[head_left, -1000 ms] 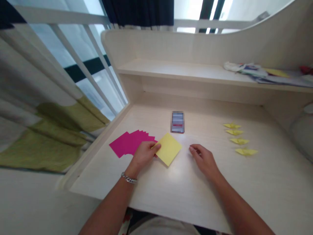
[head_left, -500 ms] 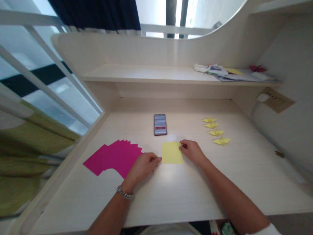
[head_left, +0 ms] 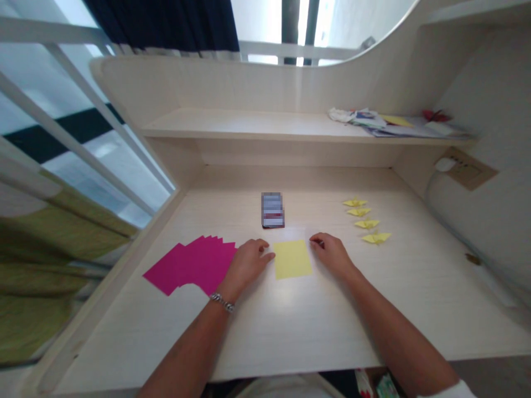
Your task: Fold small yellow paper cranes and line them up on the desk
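Note:
A yellow square paper sheet point(head_left: 292, 258) lies flat on the pale wooden desk point(head_left: 290, 326) in front of me. My left hand point(head_left: 248, 261) rests at its left edge, fingers curled, with thumb and forefinger at the upper left corner. My right hand point(head_left: 331, 254) sits at the upper right corner, its curled fingertips touching the sheet. A silver bracelet point(head_left: 222, 302) is on my left wrist. A fanned stack of magenta paper squares point(head_left: 191, 266) lies just left of my left hand.
A phone point(head_left: 272, 210) lies face up behind the yellow sheet. Several small yellow folded paper figures point(head_left: 367, 220) sit in a row at the right. Loose papers point(head_left: 390, 122) lie on the shelf above. A wall socket plate point(head_left: 464, 168) is at the right.
The yellow sheet was turned from a diamond to square and laid flat. My right hand came to its upper right corner. My left hand shifted up along its left edge.

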`<state>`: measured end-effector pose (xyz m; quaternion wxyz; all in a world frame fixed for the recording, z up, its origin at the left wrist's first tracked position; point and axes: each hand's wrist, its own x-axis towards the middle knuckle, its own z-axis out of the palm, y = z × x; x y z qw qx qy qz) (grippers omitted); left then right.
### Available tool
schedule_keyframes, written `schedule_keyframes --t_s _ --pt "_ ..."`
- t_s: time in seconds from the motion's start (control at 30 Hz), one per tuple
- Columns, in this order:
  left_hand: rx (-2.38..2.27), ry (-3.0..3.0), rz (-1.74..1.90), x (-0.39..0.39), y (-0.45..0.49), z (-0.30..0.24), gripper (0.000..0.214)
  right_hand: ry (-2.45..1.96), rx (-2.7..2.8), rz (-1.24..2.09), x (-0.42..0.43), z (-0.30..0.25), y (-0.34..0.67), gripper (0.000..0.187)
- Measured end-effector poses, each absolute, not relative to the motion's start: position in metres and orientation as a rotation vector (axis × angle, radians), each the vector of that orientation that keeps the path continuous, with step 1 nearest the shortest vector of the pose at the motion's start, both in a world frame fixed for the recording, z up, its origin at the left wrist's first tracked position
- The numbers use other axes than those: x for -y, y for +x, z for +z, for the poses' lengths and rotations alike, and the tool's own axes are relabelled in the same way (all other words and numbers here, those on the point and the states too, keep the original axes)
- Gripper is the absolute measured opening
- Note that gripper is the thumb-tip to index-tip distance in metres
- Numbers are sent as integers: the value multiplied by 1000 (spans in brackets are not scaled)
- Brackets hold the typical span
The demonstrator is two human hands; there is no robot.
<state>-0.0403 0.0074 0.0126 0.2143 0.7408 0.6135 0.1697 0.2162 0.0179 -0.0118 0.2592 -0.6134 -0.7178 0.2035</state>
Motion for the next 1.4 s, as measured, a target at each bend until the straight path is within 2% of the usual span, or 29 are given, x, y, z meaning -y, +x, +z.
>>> schedule_keyframes --t_s 0.2,0.5,0.6,0.77,0.83,0.93,1.0,1.27,1.4 --pt "-1745 2113 483 -30 -14 -4 41 -1598 1862 544 -10 -20 219 19" --pt "-1649 1978 628 -31 -7 -9 18 -1458 1918 652 -3 -12 219 25" --pt "-1548 1707 836 -35 -9 -11 18 -1352 1970 706 2 -6 218 33" --pt "-1413 1249 1001 -44 -15 -11 20 -1248 2112 679 6 -2 214 62" --pt "-1387 1229 1012 -45 -17 -11 21 -1237 2134 625 6 -4 214 56" --pt "-1341 1198 1027 -43 -19 -11 24 -1233 2087 539 5 -8 214 27" --pt "-1316 1195 1036 -41 -20 -10 25 -1217 2036 518 4 -7 213 19" --pt "-1215 1470 1051 -28 -18 8 18 -1203 1980 480 -4 12 204 15" --pt "-1146 1475 1035 -23 -17 12 17 -1192 1937 576 -11 18 195 15"
